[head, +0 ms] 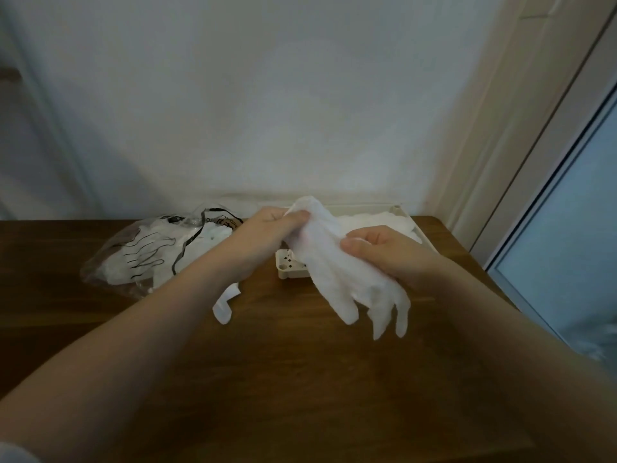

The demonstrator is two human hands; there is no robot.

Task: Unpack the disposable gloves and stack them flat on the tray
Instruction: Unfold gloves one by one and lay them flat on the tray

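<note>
Both hands hold 1 white glove [337,262] in the air over the wooden counter [283,362], just in front of the tray [287,267]. The left hand [267,233] pinches the cuff end at the top, its fingers [295,217] curled onto the bunched material. The right hand [384,248] grips the glove lower down at its right edge, thumb pressed against the sheet and fingers curled behind it. The glove hangs crumpled between them, its finger ends dangling toward the counter. More gloves [377,222] lie piled in the tray behind. To the left lies the clear plastic bag [143,252] with white gloves inside, and another glove [225,305] pokes out beneath the left forearm.
</note>
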